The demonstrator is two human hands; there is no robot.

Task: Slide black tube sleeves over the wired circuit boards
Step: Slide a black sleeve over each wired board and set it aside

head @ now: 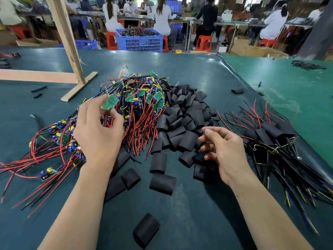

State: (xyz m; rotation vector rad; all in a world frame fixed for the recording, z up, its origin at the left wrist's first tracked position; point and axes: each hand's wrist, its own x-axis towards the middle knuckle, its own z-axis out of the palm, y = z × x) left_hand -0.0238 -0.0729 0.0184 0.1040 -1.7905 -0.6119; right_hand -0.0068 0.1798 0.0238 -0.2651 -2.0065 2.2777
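the left hand (98,130) pinches a green circuit board (110,102) lifted clear of the wired pile on the tabletop (189,213), likely for sleeving, while the right hand (223,150), loosely curled and holding nothing, hovers over the black tube sleeves (182,121).

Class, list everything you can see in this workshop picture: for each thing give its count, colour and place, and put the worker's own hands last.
Table: one, dark green mat, foreground.
Bare circuit boards: a heap, too many to count, green with red and black wires, centre-left.
Tube sleeves: a heap plus loose ones, black, centre.
Sleeved boards: a pile, black with trailing wires, right.
Wooden stand: one, pale wood, upper left.
Crate: one, blue, behind the table.
Stools: several, red, far side.
Workers: several, seated with backs turned, background.
Held board: one, green, above the heap.
Left hand: grip pinches the held board.
Right hand: fingers loosely curled, holding nothing, over the sleeves.
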